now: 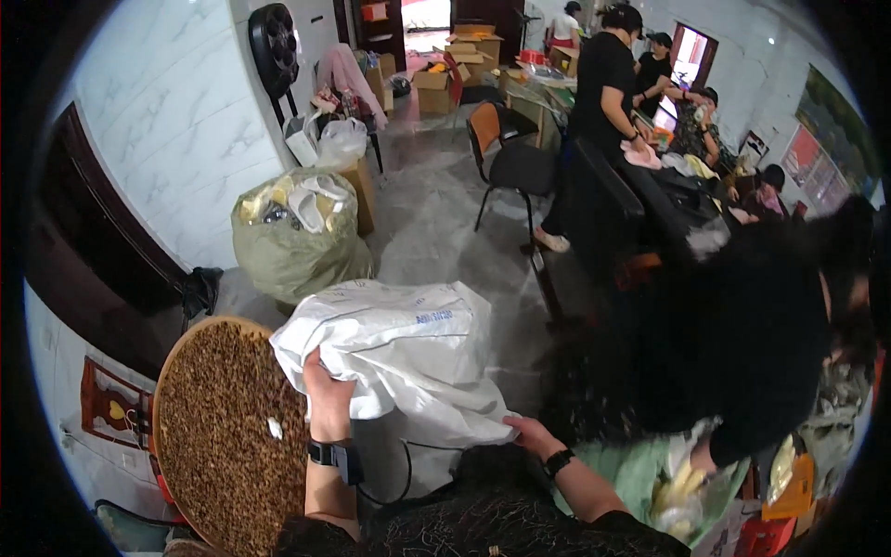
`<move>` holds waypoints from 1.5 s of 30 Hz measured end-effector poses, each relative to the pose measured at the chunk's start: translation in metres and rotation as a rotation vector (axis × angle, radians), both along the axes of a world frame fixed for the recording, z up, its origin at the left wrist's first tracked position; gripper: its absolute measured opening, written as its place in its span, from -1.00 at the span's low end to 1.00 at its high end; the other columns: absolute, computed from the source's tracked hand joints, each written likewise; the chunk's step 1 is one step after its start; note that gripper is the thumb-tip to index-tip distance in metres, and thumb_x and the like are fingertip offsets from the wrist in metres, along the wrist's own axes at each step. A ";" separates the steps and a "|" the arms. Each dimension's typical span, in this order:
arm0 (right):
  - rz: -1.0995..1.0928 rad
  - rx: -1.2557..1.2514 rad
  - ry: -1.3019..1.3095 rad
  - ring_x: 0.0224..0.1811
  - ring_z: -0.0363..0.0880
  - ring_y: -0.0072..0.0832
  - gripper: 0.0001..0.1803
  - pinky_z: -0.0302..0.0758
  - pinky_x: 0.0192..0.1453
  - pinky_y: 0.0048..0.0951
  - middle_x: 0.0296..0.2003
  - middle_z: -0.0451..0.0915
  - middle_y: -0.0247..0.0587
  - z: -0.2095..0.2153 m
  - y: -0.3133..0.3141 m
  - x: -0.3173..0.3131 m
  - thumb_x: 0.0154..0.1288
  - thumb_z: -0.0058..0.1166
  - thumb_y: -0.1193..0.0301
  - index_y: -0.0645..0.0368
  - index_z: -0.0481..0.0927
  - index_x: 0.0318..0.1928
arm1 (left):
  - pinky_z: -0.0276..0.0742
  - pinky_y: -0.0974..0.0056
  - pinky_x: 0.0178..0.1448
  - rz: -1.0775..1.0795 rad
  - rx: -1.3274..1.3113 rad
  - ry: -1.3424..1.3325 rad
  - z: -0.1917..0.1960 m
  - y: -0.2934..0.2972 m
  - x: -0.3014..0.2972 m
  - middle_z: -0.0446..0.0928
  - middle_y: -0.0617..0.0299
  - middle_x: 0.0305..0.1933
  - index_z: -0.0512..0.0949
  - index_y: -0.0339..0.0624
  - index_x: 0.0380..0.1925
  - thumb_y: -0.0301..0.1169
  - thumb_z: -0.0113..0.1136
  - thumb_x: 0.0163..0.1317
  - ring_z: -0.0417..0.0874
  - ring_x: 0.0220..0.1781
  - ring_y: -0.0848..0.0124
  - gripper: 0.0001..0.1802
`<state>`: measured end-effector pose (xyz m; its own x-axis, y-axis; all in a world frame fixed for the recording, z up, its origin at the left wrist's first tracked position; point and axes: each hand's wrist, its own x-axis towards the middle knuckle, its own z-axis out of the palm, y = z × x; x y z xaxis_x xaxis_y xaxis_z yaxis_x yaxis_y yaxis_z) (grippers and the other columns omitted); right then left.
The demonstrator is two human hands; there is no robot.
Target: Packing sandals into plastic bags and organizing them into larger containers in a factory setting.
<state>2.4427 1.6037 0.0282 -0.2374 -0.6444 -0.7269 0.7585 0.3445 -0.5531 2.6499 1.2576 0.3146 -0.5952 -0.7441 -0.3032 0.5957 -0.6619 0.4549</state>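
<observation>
A large white sack is held up at the centre of the frame by two bare hands. Its near left edge is bunched in the left hand, the fingers closed on the fabric; its lower right corner is pinched between the thumb and fingers of the right hand. With the two grips set well apart, the sack seems to be kept spread between them instead of collapsing; whether anything is inside cannot be told.

At lower left, beside the left forearm, a wide round tray is filled with small brown pieces, probably held in by its raised rim. A white scrap is left on top of them. Above the sack, left of centre, a bulging green bag is stood on the floor, its top open so that pale items are exposed. At lower right, another green bag is reached into by a bending co-worker in black, perhaps placed low for that purpose.
</observation>
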 end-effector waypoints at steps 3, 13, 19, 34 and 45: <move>-0.092 -0.033 0.153 -0.09 0.58 -0.48 -0.56 0.47 -0.02 -0.44 -0.14 0.63 -0.29 0.079 -0.072 -0.042 0.25 0.21 0.23 0.28 0.57 0.02 | 0.37 0.03 0.32 -0.001 -0.225 -0.128 -0.024 -0.045 -0.031 0.55 0.06 0.12 0.47 -0.29 0.10 -0.25 -0.23 0.37 0.53 0.19 0.11 -0.53; 0.042 -0.141 0.585 -0.14 0.54 -0.57 -0.53 0.46 -0.06 -0.46 -0.14 0.63 -0.38 0.199 -0.296 -0.223 0.25 0.23 0.15 0.24 0.58 0.02 | 0.58 0.10 0.04 -0.099 -0.092 -0.307 -0.019 -0.218 -0.230 0.60 0.06 -0.03 0.49 -0.34 0.00 -0.36 -0.05 0.31 0.65 -0.03 0.17 -0.64; 0.134 -0.277 0.513 -0.17 0.50 -0.68 -0.71 0.44 -0.07 -0.56 -0.21 0.60 -0.47 0.204 -0.431 -0.303 0.35 0.14 0.23 0.17 0.62 -0.09 | 0.60 0.17 -0.02 -0.115 -0.164 -0.310 -0.042 -0.355 -0.323 0.61 0.13 -0.08 0.52 -0.26 -0.04 -0.32 0.05 0.28 0.65 -0.05 0.25 -0.68; 0.171 -0.383 0.705 -0.42 0.28 -0.82 -0.77 0.28 -0.38 -0.62 -0.49 0.42 -0.62 0.253 -0.790 -0.530 0.40 0.10 0.25 0.16 0.59 -0.28 | 0.51 0.30 -0.12 -0.158 -0.230 -0.443 -0.017 -0.714 -0.599 0.60 0.21 -0.28 0.57 -0.25 -0.25 -0.27 0.24 0.16 0.62 -0.24 0.37 -0.72; 0.407 -0.492 0.745 -0.32 0.40 -0.71 -0.73 0.39 -0.25 -0.51 -0.40 0.55 -0.46 0.257 -1.073 -0.756 0.36 0.13 0.24 0.23 0.58 -0.25 | 0.55 0.18 -0.03 0.076 -0.193 -0.541 0.042 -0.916 -0.779 0.61 0.06 -0.15 0.54 -0.34 -0.15 -0.33 0.20 0.18 0.65 -0.13 0.21 -0.68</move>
<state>1.6867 0.5309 0.2854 -0.2188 -0.9696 -0.1099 0.0315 0.1055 -0.9939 1.8705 0.3412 0.3568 -0.3360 -0.8509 -0.4039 0.2873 -0.5010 0.8164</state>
